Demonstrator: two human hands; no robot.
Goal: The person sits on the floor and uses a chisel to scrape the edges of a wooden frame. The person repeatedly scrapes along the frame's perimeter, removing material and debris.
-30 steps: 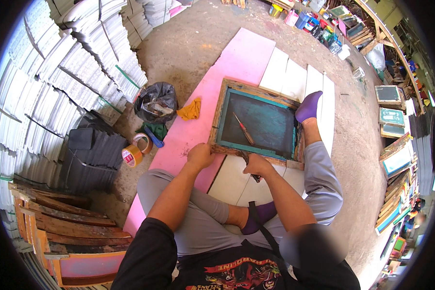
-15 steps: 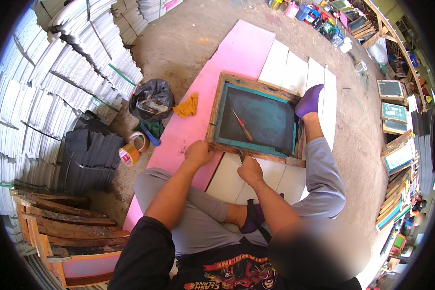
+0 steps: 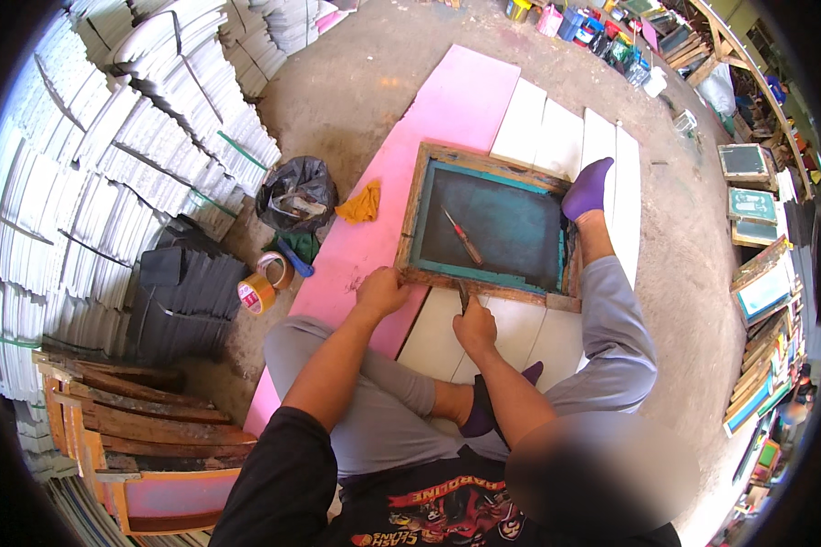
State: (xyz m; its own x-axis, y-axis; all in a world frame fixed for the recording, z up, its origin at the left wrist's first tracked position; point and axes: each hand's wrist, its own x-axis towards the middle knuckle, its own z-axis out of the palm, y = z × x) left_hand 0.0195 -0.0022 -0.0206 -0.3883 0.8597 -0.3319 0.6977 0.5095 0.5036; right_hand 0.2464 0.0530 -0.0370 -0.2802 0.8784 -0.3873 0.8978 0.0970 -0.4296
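Pink board [image 3: 447, 100] and white panels [image 3: 556, 132] lay under screen-printing frame [image 3: 414, 205] | left hand [image 3: 382, 293] pinched frame's near-left corner | right hand [image 3: 475, 326] clenched around dark hand tool [image 3: 464, 296] at frame's near edge | red-handled pointed tool [image 3: 468, 244] lay inside frame

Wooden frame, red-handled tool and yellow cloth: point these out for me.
Wooden frame [image 3: 414, 214]: head view, on its left rail.
Red-handled tool [image 3: 467, 244]: head view, on its handle.
Yellow cloth [image 3: 359, 203]: head view, on its middle.
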